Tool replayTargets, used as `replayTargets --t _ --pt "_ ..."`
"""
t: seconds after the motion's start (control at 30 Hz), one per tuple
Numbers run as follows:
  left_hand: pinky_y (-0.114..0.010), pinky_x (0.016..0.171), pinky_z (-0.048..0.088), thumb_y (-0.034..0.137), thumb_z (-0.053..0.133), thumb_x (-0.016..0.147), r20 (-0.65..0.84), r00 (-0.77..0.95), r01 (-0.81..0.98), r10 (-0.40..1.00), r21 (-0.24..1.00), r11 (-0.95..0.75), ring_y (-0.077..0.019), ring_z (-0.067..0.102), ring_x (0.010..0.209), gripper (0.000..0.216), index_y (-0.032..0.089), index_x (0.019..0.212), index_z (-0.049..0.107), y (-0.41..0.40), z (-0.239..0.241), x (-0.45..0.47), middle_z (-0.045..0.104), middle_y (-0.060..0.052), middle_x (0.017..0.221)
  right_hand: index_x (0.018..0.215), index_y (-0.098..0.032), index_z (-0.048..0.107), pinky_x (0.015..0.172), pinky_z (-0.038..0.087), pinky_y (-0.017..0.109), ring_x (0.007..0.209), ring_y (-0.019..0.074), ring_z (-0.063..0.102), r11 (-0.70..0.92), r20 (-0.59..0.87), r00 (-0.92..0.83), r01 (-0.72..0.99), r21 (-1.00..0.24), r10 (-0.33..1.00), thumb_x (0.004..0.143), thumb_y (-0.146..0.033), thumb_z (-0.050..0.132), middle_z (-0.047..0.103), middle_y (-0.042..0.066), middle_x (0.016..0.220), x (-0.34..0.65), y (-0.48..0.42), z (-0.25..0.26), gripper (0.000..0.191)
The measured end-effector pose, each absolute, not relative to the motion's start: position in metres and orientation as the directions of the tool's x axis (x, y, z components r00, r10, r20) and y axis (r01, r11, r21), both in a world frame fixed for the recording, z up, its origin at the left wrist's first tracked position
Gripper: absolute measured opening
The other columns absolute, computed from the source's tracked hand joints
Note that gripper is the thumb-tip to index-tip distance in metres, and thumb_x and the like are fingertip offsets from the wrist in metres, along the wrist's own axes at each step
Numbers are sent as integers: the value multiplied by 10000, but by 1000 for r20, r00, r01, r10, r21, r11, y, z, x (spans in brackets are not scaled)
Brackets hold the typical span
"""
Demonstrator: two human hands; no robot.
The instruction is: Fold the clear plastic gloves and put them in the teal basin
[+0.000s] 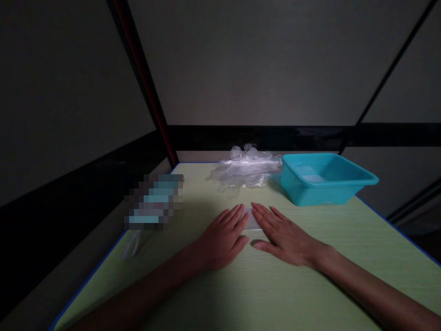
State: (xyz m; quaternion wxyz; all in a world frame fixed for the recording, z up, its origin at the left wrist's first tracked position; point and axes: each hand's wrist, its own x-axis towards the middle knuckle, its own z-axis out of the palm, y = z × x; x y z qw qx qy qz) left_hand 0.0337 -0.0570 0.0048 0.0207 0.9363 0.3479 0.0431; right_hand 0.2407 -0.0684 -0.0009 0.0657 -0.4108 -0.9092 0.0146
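Note:
My left hand and my right hand lie flat side by side on the pale green table, fingers stretched out and pointing away from me. Both rest on a thin clear plastic piece, which shows only between the fingertips; most of it is hidden under the hands. Neither hand grips anything.
A teal plastic basin stands at the far right of the table. A heap of crumpled clear plastic lies at the far edge beside it. A blurred-out item sits at the left edge. Dark walls surround the table.

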Motion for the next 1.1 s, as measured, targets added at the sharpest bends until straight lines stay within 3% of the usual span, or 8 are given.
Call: replayTargets --t 0.37,0.6,0.77,1.1 --pt "-363 1046 157 347 302 884 86 753 648 652 73 -758 -202 100 1302 520 95 1331 221 -56 1 32 153 -135 1411 1360 -76 150 1035 201 442 1288 237 133 676 159 -660 732 -84 735 842 -552 286 161 166 1396 247 -68 -5 716" --pt "-357 1046 163 366 326 870 104 740 658 665 90 -747 -201 95 1303 563 59 1327 208 -55 -1 30 162 -151 1407 1356 -56 157 1041 192 425 1289 229 137 683 110 -675 724 -96 730 850 -547 270 163 175 1395 253 -67 0 713" --pt "-338 1055 147 348 331 868 128 751 639 648 108 -762 -186 58 1307 566 69 1335 177 -57 1 30 124 -134 1418 1348 -12 150 1043 192 407 1297 231 76 680 156 -664 727 -97 731 844 -555 275 113 190 1403 247 -67 3 751" --pt "-348 1057 145 373 307 880 104 769 623 630 94 -776 -187 84 1305 554 83 1337 187 -57 1 31 145 -122 1415 1361 -60 131 1043 192 434 1293 240 97 702 152 -686 703 -115 711 841 -552 295 141 173 1402 234 -71 -1 735"
